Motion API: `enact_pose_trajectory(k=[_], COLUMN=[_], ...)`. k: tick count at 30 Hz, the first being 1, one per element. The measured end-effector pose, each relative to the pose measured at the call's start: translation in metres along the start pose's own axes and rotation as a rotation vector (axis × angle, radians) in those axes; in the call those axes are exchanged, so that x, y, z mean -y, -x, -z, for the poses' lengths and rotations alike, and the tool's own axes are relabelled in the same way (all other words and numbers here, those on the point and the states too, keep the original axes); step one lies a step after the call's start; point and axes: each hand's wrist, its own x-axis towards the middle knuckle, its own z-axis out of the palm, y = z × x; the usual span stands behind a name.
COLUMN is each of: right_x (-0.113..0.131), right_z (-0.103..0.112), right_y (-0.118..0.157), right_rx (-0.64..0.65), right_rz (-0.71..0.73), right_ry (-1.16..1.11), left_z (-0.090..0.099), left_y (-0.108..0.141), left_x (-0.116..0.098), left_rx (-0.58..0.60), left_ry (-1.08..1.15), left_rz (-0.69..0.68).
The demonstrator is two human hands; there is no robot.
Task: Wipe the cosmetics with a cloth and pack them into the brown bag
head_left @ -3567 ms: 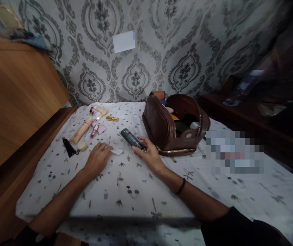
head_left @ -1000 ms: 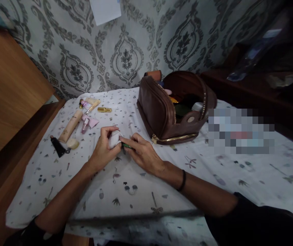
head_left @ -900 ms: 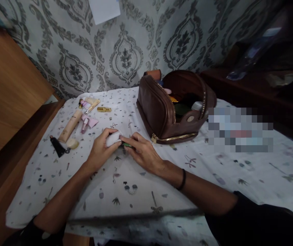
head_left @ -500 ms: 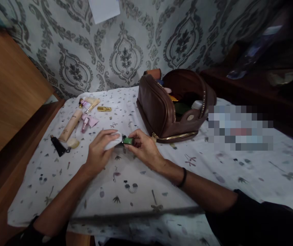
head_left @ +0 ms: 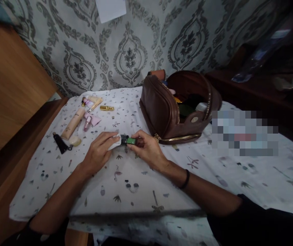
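Note:
My left hand pinches a folded white wipe against the dark end of a small green and black cosmetic container. From the other side, my right hand grips that container by its green part, fingers and thumb closed round it. Both hands hover low over the patterned cloth, just in front of the brown leather makeup bag. The bag's top is unzipped and several items show inside it. The exact kind of container is too small to make out.
On the left lie a beige tube, a black tube, a pink lip gloss, a gold lipstick and a round compact. A blurred patch covers something on the right. A plastic bottle stands behind.
The wipe has shifted left along the container, so more of its black end shows between my hands. The whole view has moved slightly.

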Motion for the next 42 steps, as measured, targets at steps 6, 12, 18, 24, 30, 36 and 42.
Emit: enact_pose_trajectory(k=[6,12,18,24,30,36,42], right_x=[0.001,-0.002,0.000,0.000,0.001,0.003,0.000], right_z=[0.002,0.003,0.005,0.006,0.008,0.008,0.007], right_y=[-0.002,-0.002,-0.001,-0.002,-0.002,-0.001,-0.002], right_rx=[0.025,0.007,-0.023,-0.021,-0.013,-0.018,-0.036], right_rz=[-0.006,0.062,0.195,0.178,0.225,0.243,0.262], right_ry=[-0.080,-0.052,0.080,0.035,0.087,0.087,0.074], left_z=[0.005,0.006,0.004,0.003,0.004,0.001,-0.006], left_y=[0.008,0.013,0.013,0.014,0.014,0.011,0.010], left_x=[0.016,0.028,0.034,0.039,0.038,0.025,0.011], left_rx=[-0.035,-0.075,-0.150,-0.186,-0.179,-0.157,-0.161], left_ry=[-0.030,-0.009,0.043,0.063,0.035,-0.020,-0.043], left_rz=[0.134,0.322,0.432,0.594,0.617,0.492,0.349])
